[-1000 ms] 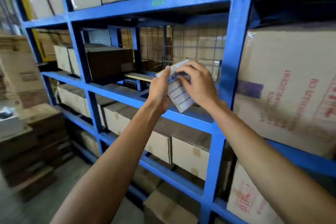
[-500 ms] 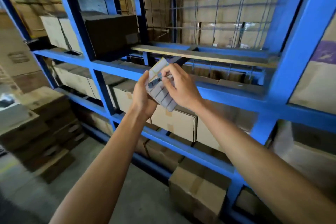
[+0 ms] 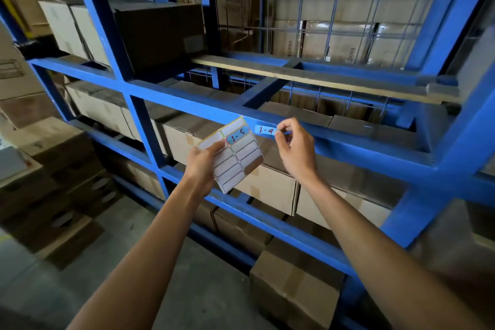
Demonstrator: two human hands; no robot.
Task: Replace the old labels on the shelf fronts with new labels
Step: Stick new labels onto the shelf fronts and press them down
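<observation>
Blue steel shelving [image 3: 334,139] fills my view. My left hand [image 3: 205,162] grips the floppy sticker sheet [image 3: 233,154]; my right hand [image 3: 293,146] pinches the flimsy blue "1-4" label [image 3: 265,130] by its right end, against the beam front.

Blue steel racking [image 3: 348,139] fills the view from 9 to 3 o'clock, its bays stacked with cardboard boxes [image 3: 267,187]. Wire mesh [image 3: 321,8] backs the bay at 12 o'clock. A grey concrete floor [image 3: 171,270] lies at 6 o'clock, with one box [image 3: 292,292] standing on it.
</observation>
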